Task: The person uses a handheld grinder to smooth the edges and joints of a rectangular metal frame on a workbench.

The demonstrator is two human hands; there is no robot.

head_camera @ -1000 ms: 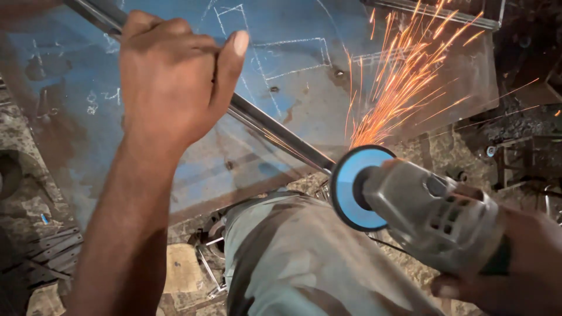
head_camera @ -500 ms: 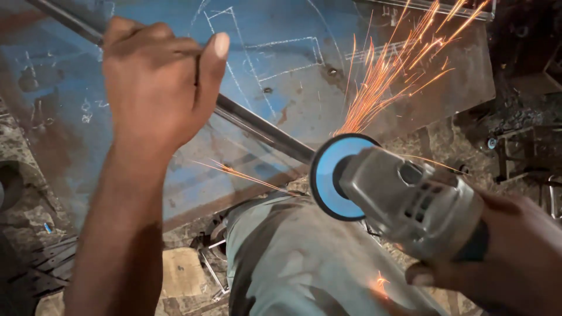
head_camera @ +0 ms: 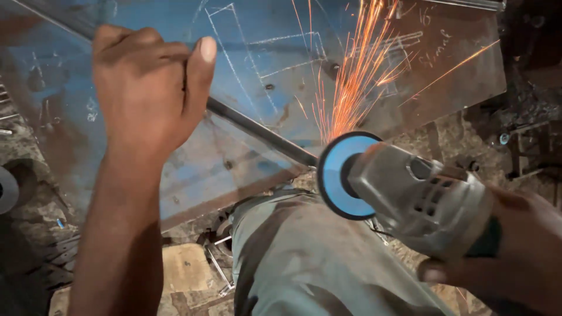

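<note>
Left hand [head_camera: 146, 93] fingers clasp steel rod [head_camera: 257, 134]; right hand [head_camera: 509, 246] fingers grip angle grinder [head_camera: 421, 199]; sparks [head_camera: 357, 76] over blue plate [head_camera: 252, 58].

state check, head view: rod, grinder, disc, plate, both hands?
left hand: fist closed around the metal rod
metal rod: lying slantwise across the plate, held
right hand: grip closed on the grinder body
angle grinder: running, throwing sparks
blue disc: edge at the rod's end
sparks: spraying up over the plate
blue steel plate: flat, rusty, chalk-marked
</note>
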